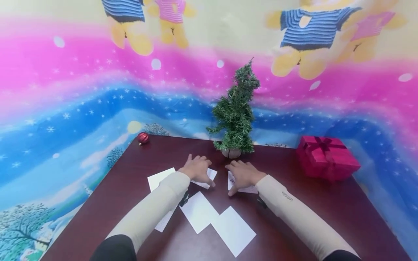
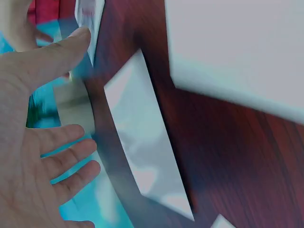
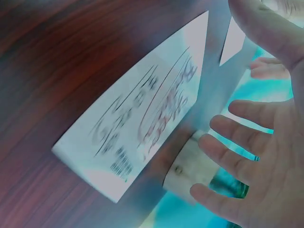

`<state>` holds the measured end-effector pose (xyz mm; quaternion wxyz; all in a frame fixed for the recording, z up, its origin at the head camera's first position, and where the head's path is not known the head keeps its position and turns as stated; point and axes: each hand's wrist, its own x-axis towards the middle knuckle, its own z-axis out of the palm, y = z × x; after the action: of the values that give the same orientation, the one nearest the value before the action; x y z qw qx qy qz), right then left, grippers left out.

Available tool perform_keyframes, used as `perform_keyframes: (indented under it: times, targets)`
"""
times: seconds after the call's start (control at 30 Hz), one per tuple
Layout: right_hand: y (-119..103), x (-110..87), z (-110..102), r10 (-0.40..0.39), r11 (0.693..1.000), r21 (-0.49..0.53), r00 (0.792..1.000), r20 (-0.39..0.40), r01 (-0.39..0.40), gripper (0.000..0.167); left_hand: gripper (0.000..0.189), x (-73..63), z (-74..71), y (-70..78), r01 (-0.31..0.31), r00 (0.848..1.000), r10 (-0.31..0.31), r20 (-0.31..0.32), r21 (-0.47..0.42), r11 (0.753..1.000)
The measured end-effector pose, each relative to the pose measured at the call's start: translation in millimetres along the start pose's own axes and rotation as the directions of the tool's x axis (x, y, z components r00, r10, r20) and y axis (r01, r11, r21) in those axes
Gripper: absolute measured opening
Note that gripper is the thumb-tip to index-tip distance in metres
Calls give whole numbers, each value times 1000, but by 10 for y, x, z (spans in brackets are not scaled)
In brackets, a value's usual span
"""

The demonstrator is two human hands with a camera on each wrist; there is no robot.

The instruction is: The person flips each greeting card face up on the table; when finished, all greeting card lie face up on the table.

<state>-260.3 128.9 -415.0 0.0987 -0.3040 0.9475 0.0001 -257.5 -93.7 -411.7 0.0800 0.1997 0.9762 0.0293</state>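
Observation:
My left hand (image 1: 197, 170), fingers spread, hovers over a white card (image 1: 211, 174) near the middle of the table. In the left wrist view that card (image 2: 145, 137) lies apart from the fingertips (image 2: 88, 171). The right hand (image 1: 244, 174) is spread over another white card (image 1: 253, 189). Lines of dark and reddish script and a barcode show on this card (image 3: 137, 109) in the right wrist view. Neither hand grips anything. Nearer my body lie two blank white cards, one (image 1: 199, 212) meeting the other (image 1: 234, 232) at a corner.
A small green tree (image 1: 236, 112) in a pale pot (image 1: 232, 153) stands just beyond the hands. A red gift box (image 1: 330, 156) sits at the back right, a red bauble (image 1: 143, 137) at the back left corner. My left forearm partly covers more cards (image 1: 160, 177).

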Motion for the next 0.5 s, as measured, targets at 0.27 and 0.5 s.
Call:
perform_keyframes:
  times: [0.27,0.5]
  targets:
    - [-177,244,9,-27,1000,5,1000,-7,27,103,98,-42,-8,-322,44,998,-44,51,1,999]
    - [-513,535,5,-49,997,-65,998,-29,47,101,97,-66,-25,-543,63,993,-55,106,-72,995]
